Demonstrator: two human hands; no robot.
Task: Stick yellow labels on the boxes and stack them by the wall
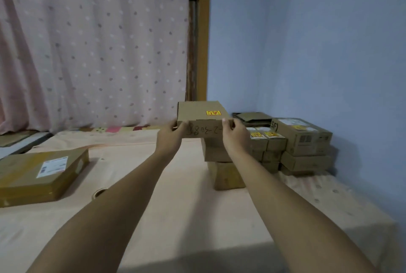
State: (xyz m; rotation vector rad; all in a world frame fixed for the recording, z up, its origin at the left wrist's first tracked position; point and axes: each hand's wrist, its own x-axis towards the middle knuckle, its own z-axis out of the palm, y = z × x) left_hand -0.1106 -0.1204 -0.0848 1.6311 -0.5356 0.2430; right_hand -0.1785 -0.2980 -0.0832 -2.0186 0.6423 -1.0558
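Bed (175,217), peach sheet, carries everything. Near left: roll of tape (99,192) lying flat, partly behind the left forearm. Just beyond it, a large flat parcel (41,173) wrapped in clear tape, with a white shipping label (52,166) on top.

Both arms are stretched forward. Left hand (171,135) and right hand (235,135) each have a grip on the near edge of a flat cardboard box (197,111), thumbs over the top rim; the other fingers are hidden. The box is held level, with a yellow label (213,113) on its lid and black handwriting on the near face. It sits over a stack of plain cartons (216,151); contact cannot be told.

To the right, small labelled boxes (263,140) and larger cartons (301,136) are piled against the blue wall (307,41). Far left is a dotted pink curtain (87,41).
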